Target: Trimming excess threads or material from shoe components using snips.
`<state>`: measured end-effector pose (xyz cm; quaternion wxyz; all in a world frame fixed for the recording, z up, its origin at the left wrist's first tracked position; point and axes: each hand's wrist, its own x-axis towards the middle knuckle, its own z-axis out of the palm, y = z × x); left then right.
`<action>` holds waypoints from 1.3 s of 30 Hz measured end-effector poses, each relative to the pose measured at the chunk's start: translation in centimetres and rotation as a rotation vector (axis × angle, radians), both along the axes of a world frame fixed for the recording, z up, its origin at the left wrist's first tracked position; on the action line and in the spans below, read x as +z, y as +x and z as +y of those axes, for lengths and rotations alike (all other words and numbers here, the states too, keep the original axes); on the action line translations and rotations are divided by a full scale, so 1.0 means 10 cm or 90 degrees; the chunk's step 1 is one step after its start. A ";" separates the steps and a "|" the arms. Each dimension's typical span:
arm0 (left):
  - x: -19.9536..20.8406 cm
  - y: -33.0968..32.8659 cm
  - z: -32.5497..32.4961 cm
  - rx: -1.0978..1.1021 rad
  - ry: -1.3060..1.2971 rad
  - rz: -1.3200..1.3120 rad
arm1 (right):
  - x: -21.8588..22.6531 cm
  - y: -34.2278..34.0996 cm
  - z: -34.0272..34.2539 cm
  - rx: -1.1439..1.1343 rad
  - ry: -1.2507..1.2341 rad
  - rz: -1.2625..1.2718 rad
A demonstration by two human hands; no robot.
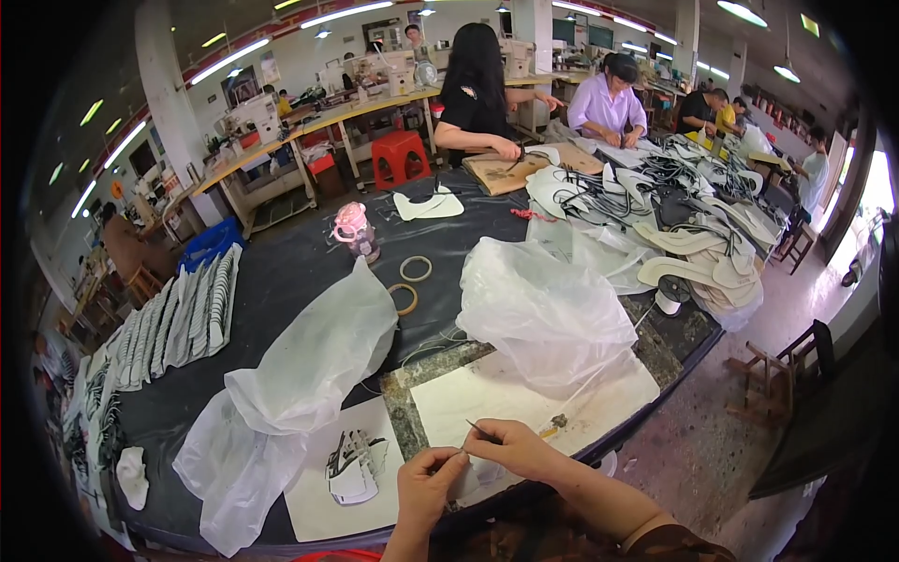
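Note:
Close together at the table's near edge, my two hands meet over a pale sheet. My left hand [429,480] is closed in a pinch on a small whitish piece [462,482], partly hidden by the fingers. My right hand [513,450] is also closed, with a thin dark pointed tool [483,432] sticking out; its exact kind is unclear. Just beyond lies a large white sheet [459,403] on a speckled slab [405,412], with a crumpled clear plastic bag [548,314] on it. Left of my hands, several cut white pieces with dark edges [354,473] rest on another white sheet [304,501].
A second plastic bag [290,375] spreads across the black table cover [281,272]. Two tape rolls [405,300] and a pink-lidded cup [354,229] stand beyond. Piled white pieces with black straps [693,206] fill the far right. Co-workers [473,89] occupy the far side.

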<state>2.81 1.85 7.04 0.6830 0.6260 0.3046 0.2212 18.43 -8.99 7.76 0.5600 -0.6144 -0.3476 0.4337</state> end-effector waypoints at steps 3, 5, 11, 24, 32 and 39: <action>-0.02 -0.03 -0.02 0.002 -0.031 -0.016 | 0.02 -0.03 -0.01 0.008 -0.003 -0.002; -0.02 -0.06 -0.06 0.003 -0.048 -0.029 | 0.00 -0.05 -0.03 0.011 -0.003 -0.010; 0.08 -0.06 -0.09 -0.037 -0.056 -0.025 | 0.03 0.00 -0.09 0.034 -0.017 0.022; 0.23 0.00 -0.05 -0.066 -0.094 -0.045 | 0.14 0.08 -0.16 0.016 0.001 0.070; 0.06 -0.22 0.04 -0.066 -0.155 -0.050 | 0.20 0.12 -0.19 -0.079 0.064 0.099; 0.67 -0.16 0.28 -0.009 0.068 -0.049 | 0.25 0.15 -0.20 -0.095 0.038 0.230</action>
